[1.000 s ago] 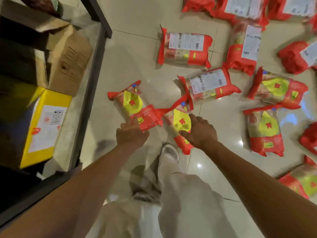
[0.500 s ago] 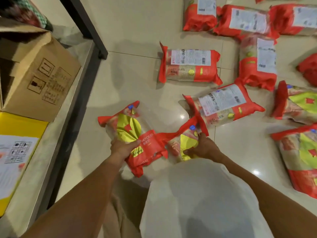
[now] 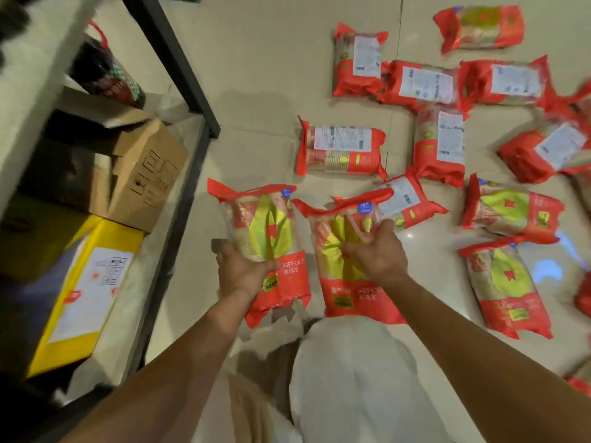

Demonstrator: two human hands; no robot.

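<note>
1. Head view, hands. The left hand point(image 3: 243, 273) grips the left packet point(image 3: 265, 225) at its middle, with the thumb across the front and the fingers curled round its far side. The right hand point(image 3: 380, 251) clamps on the right packet point(image 3: 348, 292), pinching a bunched fold of its yellow-green front panel.
2. Head view, held packets. Both packets are red with a clear window and a yellow-green emblem. Their fronts face up and their top seals point away from the person. They are held side by side, edges just beside each other, above the floor point(image 3: 271, 75) and in front of the person's knee point(image 3: 351, 378) in white trousers.
3. Head view, floor. Further packets of the same kind lie flat on the pale tiles, beyond and to the right. A label-up packet point(image 3: 342, 151) lies just beyond the held pair. A second label-up packet point(image 3: 409, 203) is partly hidden behind the right packet. A front-up packet point(image 3: 508, 289) lies well to the right.
4. Head view, shelf. At left stands a shelf point(image 3: 128, 302) with a black post point(image 3: 172, 59). On it sit a cardboard box point(image 3: 144, 174) and, nearer the person, a yellow box point(image 3: 83, 292) bearing a white label.
</note>
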